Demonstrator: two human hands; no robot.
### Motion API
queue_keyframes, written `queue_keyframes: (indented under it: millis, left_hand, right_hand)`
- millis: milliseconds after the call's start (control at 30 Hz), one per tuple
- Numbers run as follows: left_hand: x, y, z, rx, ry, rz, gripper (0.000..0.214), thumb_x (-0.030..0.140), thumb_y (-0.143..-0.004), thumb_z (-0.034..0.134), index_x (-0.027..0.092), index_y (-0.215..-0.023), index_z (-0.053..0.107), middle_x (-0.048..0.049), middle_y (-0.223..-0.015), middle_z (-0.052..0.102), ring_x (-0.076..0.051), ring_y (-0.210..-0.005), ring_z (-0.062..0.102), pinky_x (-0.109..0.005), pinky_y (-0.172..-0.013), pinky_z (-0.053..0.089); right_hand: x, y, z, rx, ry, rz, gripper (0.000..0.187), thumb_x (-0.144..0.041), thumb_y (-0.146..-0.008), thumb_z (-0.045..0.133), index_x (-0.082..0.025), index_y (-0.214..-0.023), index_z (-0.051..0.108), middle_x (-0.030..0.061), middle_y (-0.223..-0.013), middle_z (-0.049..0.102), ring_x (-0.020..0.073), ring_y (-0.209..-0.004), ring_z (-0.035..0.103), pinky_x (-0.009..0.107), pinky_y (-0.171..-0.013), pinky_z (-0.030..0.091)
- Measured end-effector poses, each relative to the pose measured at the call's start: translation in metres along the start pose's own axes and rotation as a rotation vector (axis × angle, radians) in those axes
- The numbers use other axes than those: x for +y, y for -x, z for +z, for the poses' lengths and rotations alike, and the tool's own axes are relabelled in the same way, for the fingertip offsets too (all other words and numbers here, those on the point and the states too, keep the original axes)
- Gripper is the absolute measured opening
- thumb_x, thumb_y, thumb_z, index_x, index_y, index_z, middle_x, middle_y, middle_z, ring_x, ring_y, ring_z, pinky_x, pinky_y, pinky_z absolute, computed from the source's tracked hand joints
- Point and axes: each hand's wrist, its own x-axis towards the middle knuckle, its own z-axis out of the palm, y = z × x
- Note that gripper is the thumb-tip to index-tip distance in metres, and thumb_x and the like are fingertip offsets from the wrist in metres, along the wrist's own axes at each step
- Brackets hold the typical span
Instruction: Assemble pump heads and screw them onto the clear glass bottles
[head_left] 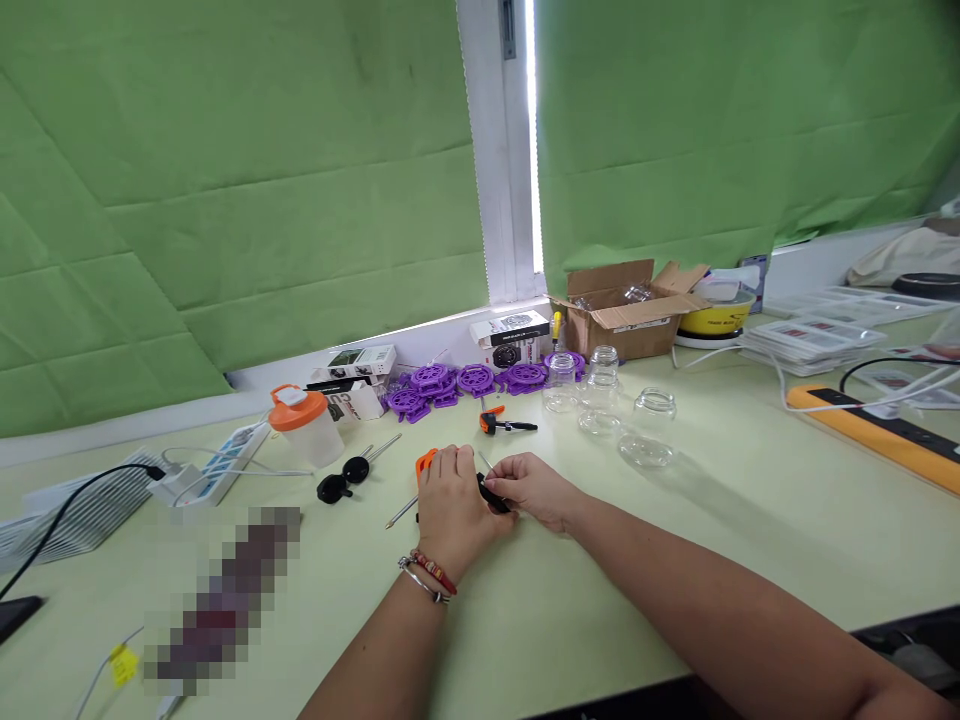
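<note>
1. Pale green table (675, 560) is taken as the landmark; both forearms are laid across its near edge.
2. At the table's middle, the left hand (452, 508) is closed over an orange-handled tool (425, 463), of which only the orange end is seen past the knuckles.
3. Touching it on the right, the right hand (534, 490) is pinched on a small black part (493, 494); a thin metal tip is seen just above the fingers. The two pieces are held together; whether they are fully joined cannot be told.
4. Left of the hands, a loose metal shaft (401, 513) and two black knobbed pieces (343, 479) lie untouched.
5. Just beyond the hands, one assembled orange-and-black screwdriver (504, 424) lies finished, by judgement.
6. Farther back, clear glass jars (646, 428), purple plastic parts (465, 382) and a cardboard box (626, 310) are noted.
</note>
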Motion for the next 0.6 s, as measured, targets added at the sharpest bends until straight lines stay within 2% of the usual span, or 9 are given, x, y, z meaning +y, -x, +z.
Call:
queue_keyframes:
  millis: [67,167,333,433,600]
  left_hand:
    - [0.001,0.0,-0.001,-0.014,0.013,-0.004,0.06,0.036,-0.05,0.069,0.019,-0.102,0.044,-0.0077,-0.098,0.054,-0.028,-0.095,0.052,-0.042,-0.082,0.043]
    - [0.001,0.001,-0.002,-0.031,0.043,-0.014,0.062,0.038,-0.049,0.071,0.019,-0.101,0.044,-0.0071,-0.098,0.055,-0.028,-0.094,0.052,-0.041,-0.081,0.043]
    - [-0.003,0.002,-0.003,-0.058,0.123,-0.065,0.065,0.043,-0.048,0.073,0.019,-0.101,0.044,-0.0054,-0.094,0.056,-0.026,-0.092,0.054,-0.04,-0.08,0.044]
    - [-0.005,0.001,-0.003,-0.042,0.119,-0.068,0.064,0.043,-0.048,0.073,0.019,-0.1,0.044,-0.006,-0.095,0.057,-0.027,-0.092,0.054,-0.041,-0.08,0.045]
    - [-0.006,0.0,-0.002,-0.041,0.129,-0.081,0.067,0.045,-0.047,0.074,0.02,-0.101,0.044,-0.0054,-0.095,0.057,-0.027,-0.092,0.055,-0.041,-0.078,0.045]
  right_hand:
    - [-0.002,-0.001,-0.005,-0.043,0.054,-0.026,0.03,-0.038,-0.062,0.076,-0.013,-0.065,0.061,-0.0036,-0.053,0.054,0.0078,-0.05,0.044,0.022,-0.05,0.032]
    - [-0.002,-0.002,-0.013,-0.11,0.075,-0.042,0.032,-0.04,-0.062,0.077,-0.012,-0.068,0.062,-0.003,-0.057,0.055,0.0076,-0.053,0.043,0.022,-0.052,0.034]
    - [0.0,-0.004,-0.019,-0.208,-0.032,0.045,0.036,-0.043,-0.06,0.079,-0.012,-0.067,0.061,-0.0037,-0.056,0.054,0.0063,-0.05,0.042,0.022,-0.05,0.032]
    - [0.001,-0.004,-0.019,-0.187,-0.052,0.051,0.038,-0.043,-0.059,0.08,-0.012,-0.067,0.061,-0.0035,-0.055,0.053,0.0064,-0.048,0.042,0.022,-0.048,0.031]
    - [0.002,-0.004,-0.011,-0.109,0.028,-0.047,0.037,-0.045,-0.061,0.077,-0.013,-0.069,0.061,-0.0036,-0.054,0.054,0.0068,-0.048,0.042,0.022,-0.048,0.031]
